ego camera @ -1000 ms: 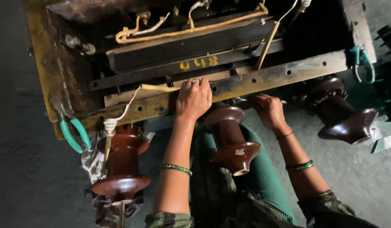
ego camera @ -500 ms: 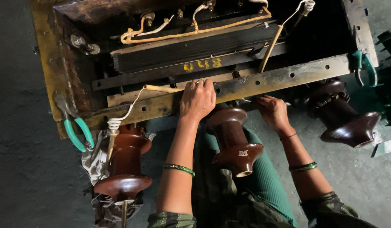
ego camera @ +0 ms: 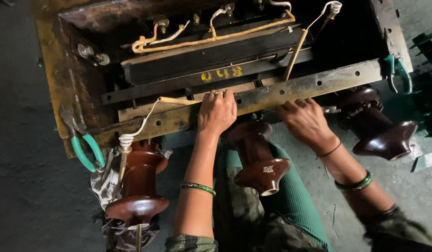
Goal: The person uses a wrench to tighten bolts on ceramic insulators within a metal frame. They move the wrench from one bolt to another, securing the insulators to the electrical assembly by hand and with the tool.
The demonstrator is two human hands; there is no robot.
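My left hand (ego camera: 218,112) rests over the edge of a rusty metal rail (ego camera: 290,91) with bolt holes, fingers curled onto it above the middle brown ceramic insulator (ego camera: 259,156). My right hand (ego camera: 305,120) is just below the same rail, fingers bent beside a small metal part near the right insulator (ego camera: 379,128); whether it grips that part is unclear. The rail runs along the front of a dark transformer core (ego camera: 216,56) with cream insulated leads (ego camera: 211,38).
A third brown insulator (ego camera: 139,186) hangs at the left with a white lead tied to it. Green-handled pliers (ego camera: 85,149) hang off the yellow frame at left; another green-handled tool (ego camera: 397,70) sits at the right end. Grey floor lies around.
The view has shifted slightly, so the rail and core sit a bit lower in frame. Both hands stay at the rail, with my right hand moving a little to the right.
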